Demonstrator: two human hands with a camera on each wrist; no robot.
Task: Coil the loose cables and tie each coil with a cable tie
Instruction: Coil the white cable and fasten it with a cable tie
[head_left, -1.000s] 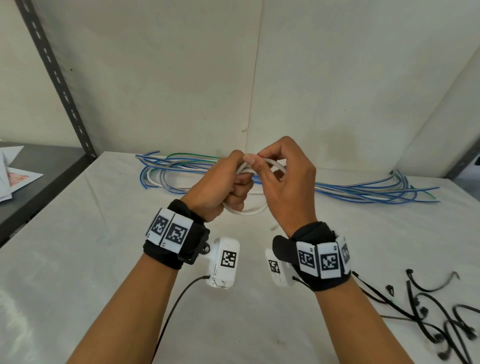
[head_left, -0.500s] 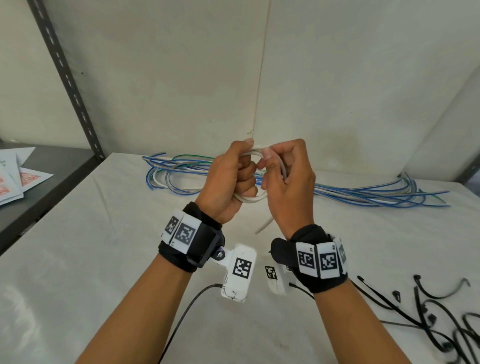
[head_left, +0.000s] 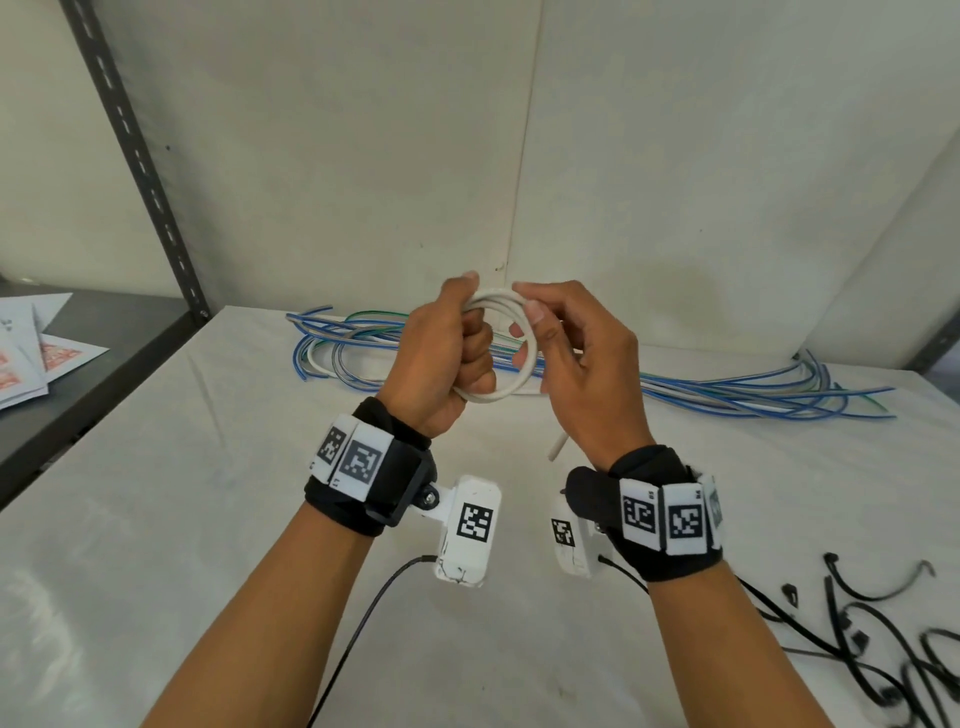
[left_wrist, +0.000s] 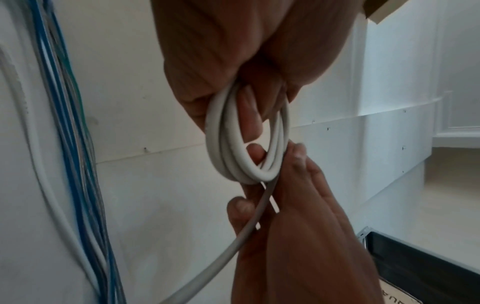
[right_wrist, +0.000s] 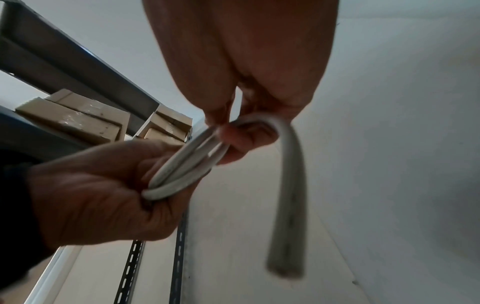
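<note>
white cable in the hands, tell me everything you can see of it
The white cable is round, smooth and plastic-looking, wound into a small coil of a few loops held in the air above the table. The left hand has its grip closed round one side of the coil; the right hand pinches the opposite side between thumb and fingers. A short loose tail hangs below the right hand, ending in a blunt cut tip. No cable tie is on it yet.

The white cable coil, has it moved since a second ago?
Yes. The white cable coil has risen: against the blue cables lying on the table, it sat level with them before and now reaches above them, towards the wall.
</note>
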